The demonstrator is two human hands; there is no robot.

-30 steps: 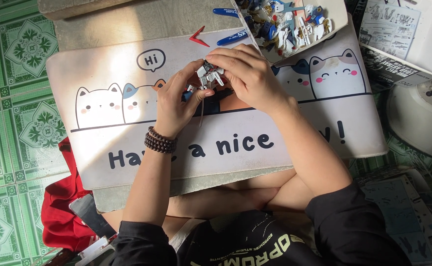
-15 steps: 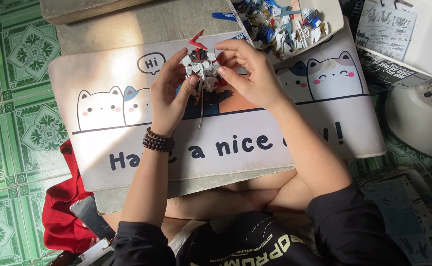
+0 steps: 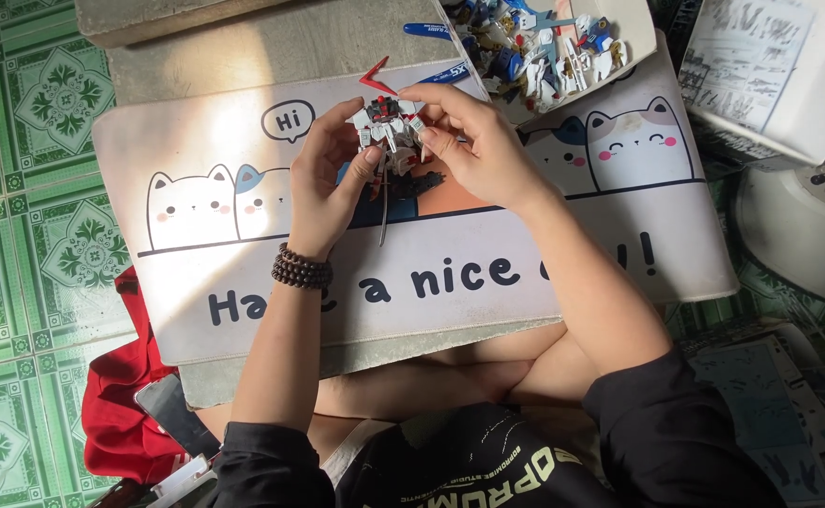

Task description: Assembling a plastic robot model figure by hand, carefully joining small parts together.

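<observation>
A small plastic robot model [image 3: 389, 127], mostly white with red and dark grey parts, is held up above the mat between both hands. Its white armour pieces catch the sunlight near the top, with a red patch between them and another red bit at the lower right. Darker parts hang below the white body, and a thin dark rod points straight down from it. The model sits roughly upright; finer detail of its limbs is too small to tell.
</observation>
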